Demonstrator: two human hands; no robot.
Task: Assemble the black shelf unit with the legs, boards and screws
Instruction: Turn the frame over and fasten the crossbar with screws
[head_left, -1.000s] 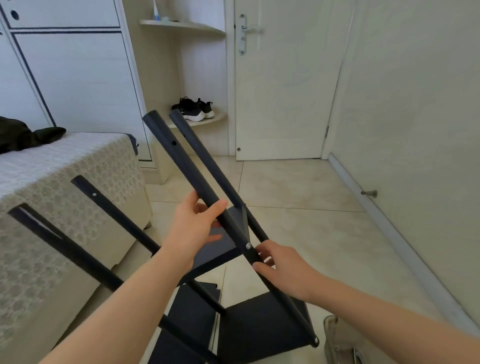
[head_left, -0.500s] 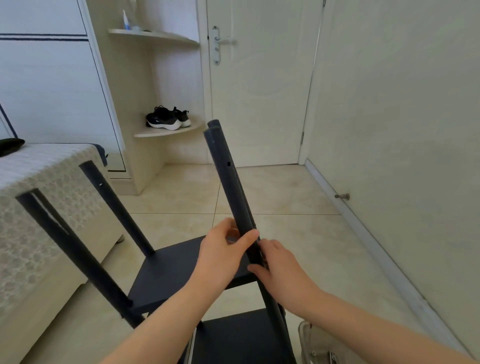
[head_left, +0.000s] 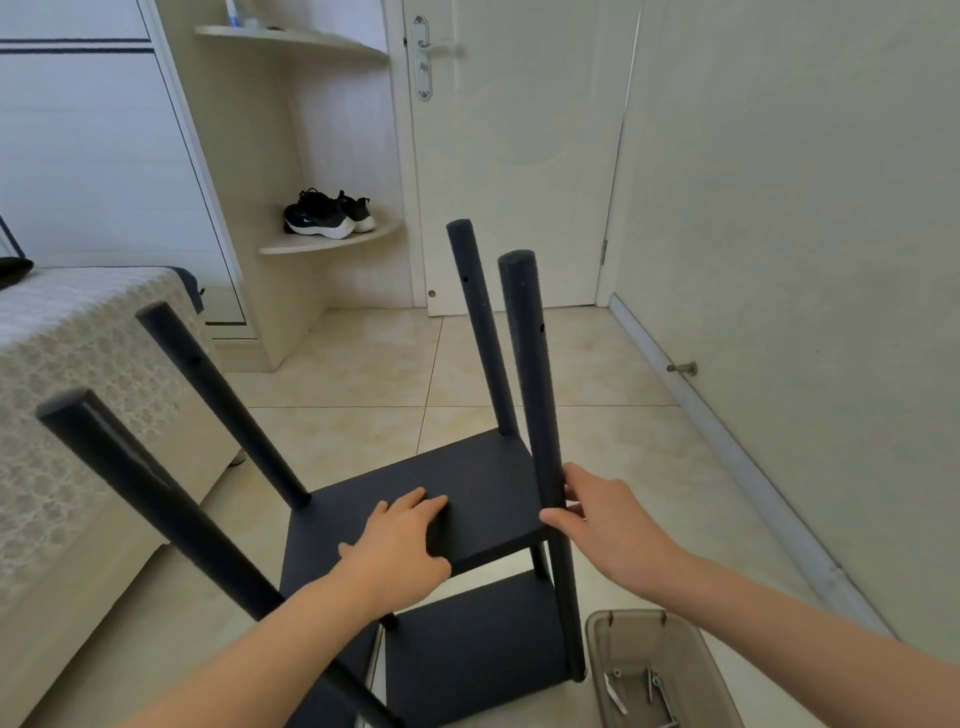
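The black shelf unit stands on the tiled floor in front of me, several round black legs pointing up. Its upper board sits level between the legs, and a lower board shows beneath it. My left hand lies flat on the upper board near its front edge, fingers straight. My right hand holds the near right leg just above the board, thumb and fingers on either side. The near left leg crosses over my left forearm.
A grey plastic bin with loose metal hardware sits on the floor at the lower right. A bed is close on the left, a wall on the right, a closed door ahead. Shoes rest on a corner shelf.
The shelf unit swung from tilted to upright on the floor. My left hand left the right leg and settled flat on the upper board. My right hand stayed on the leg.
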